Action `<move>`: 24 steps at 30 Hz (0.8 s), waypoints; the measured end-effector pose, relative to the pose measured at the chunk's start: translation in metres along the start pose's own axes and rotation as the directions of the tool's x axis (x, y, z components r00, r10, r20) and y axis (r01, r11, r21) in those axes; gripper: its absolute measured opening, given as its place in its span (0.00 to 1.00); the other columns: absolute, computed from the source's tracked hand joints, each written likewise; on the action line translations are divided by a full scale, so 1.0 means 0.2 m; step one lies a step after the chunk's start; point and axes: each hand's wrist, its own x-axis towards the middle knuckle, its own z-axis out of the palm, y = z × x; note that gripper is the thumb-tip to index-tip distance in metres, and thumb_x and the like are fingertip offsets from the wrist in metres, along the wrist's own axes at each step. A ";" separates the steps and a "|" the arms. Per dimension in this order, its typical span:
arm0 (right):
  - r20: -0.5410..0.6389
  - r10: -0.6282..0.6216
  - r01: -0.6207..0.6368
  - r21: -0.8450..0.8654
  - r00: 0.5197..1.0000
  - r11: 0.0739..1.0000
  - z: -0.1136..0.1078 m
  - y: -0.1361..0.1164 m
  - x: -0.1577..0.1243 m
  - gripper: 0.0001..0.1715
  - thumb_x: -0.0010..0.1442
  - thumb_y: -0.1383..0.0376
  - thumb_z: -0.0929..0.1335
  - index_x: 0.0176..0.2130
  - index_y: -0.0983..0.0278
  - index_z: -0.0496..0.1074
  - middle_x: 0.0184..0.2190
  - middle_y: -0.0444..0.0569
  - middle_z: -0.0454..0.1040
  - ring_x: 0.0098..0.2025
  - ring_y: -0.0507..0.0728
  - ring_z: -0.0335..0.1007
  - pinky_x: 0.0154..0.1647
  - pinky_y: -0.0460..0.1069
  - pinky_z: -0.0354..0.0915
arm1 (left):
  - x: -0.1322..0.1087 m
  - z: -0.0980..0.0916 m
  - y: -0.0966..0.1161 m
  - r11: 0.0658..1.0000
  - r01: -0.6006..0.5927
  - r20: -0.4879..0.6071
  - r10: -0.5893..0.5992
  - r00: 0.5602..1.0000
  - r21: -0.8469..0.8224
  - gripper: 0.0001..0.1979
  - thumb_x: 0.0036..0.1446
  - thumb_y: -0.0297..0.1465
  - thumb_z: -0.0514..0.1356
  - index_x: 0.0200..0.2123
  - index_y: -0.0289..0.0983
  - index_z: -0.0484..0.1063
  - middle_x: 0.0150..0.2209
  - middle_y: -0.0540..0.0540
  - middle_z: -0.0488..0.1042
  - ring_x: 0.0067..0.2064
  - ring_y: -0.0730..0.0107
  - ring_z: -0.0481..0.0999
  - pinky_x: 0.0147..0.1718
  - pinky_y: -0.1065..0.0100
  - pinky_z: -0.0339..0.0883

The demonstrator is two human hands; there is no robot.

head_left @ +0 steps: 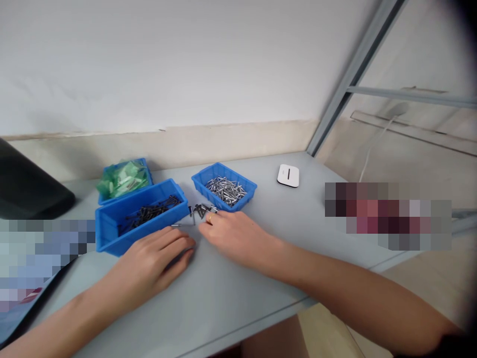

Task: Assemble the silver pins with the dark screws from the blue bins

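My left hand (154, 263) lies palm down on the grey table (238, 278), fingers stretched flat, just in front of a large blue bin (112, 233) holding dark screws (151, 211). My right hand (233, 236), with a ring on one finger, rests on the table with fingers curled toward a small pile of loose screws (201, 210) and a thin metal hex key (184, 223) lying between the bins. Whether its fingertips pinch anything is hidden. Just behind that hand stands a smaller blue bin (203, 181) of silver screws (225, 190).
A blue bin with green plastic bags (122, 179) stands at the back left. A small white device (288, 175) lies at the back right of the table. A dark object (30, 191) sits at the far left. A metal frame post (350, 74) rises at the table's right corner.
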 end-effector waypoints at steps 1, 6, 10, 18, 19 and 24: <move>-0.006 -0.002 0.002 -0.002 1.000 1.000 0.00 0.00 0.00 0.09 0.63 0.77 0.62 0.40 0.67 0.68 0.39 0.50 0.72 0.38 0.58 0.72 0.24 0.50 0.57 | 0.00 0.00 0.00 1.000 0.014 0.003 -0.014 1.000 -0.005 0.09 0.68 0.31 0.53 0.43 0.37 0.73 0.36 0.45 0.76 0.37 0.63 0.76 0.35 0.64 0.71; -0.054 -0.010 0.010 -0.013 0.998 1.000 -0.02 -0.01 0.00 0.10 0.65 0.76 0.61 0.39 0.66 0.69 0.38 0.50 0.71 0.36 0.56 0.70 0.23 0.49 0.54 | -0.01 0.01 0.00 0.998 0.062 0.022 -0.062 0.998 -0.028 0.11 0.68 0.33 0.52 0.43 0.38 0.74 0.37 0.45 0.77 0.37 0.63 0.77 0.36 0.64 0.71; -0.159 -0.062 0.065 0.018 0.985 0.998 -0.01 -0.02 0.01 0.12 0.66 0.73 0.60 0.37 0.65 0.70 0.40 0.50 0.72 0.39 0.55 0.69 0.26 0.49 0.58 | 0.00 0.01 0.01 0.991 0.123 0.016 -0.123 0.992 -0.058 0.11 0.68 0.34 0.52 0.40 0.39 0.74 0.35 0.46 0.76 0.36 0.63 0.77 0.34 0.65 0.71; -0.380 -0.105 0.141 0.070 0.919 0.987 0.00 -0.02 0.03 0.14 0.69 0.70 0.58 0.39 0.66 0.72 0.42 0.50 0.73 0.43 0.54 0.70 0.41 0.47 0.66 | 0.02 0.00 0.03 0.865 0.365 0.070 -0.364 0.929 -0.346 0.13 0.66 0.40 0.54 0.34 0.40 0.70 0.31 0.51 0.74 0.32 0.67 0.74 0.30 0.69 0.68; -0.391 -0.112 0.151 0.069 0.914 0.986 0.00 -0.02 0.03 0.14 0.69 0.69 0.59 0.39 0.66 0.72 0.42 0.50 0.73 0.43 0.53 0.71 0.42 0.47 0.66 | 0.02 0.00 0.03 0.850 0.373 0.075 -0.373 0.925 -0.373 0.13 0.66 0.40 0.54 0.34 0.40 0.70 0.31 0.51 0.74 0.32 0.67 0.74 0.29 0.69 0.68; -0.390 -0.131 0.173 0.074 0.911 0.982 0.01 -0.03 0.03 0.13 0.69 0.68 0.59 0.40 0.66 0.72 0.42 0.50 0.74 0.43 0.53 0.71 0.44 0.47 0.66 | 0.02 -0.01 0.03 0.820 0.382 0.117 -0.369 0.922 -0.425 0.12 0.66 0.40 0.54 0.34 0.39 0.71 0.33 0.50 0.75 0.36 0.65 0.75 0.34 0.68 0.70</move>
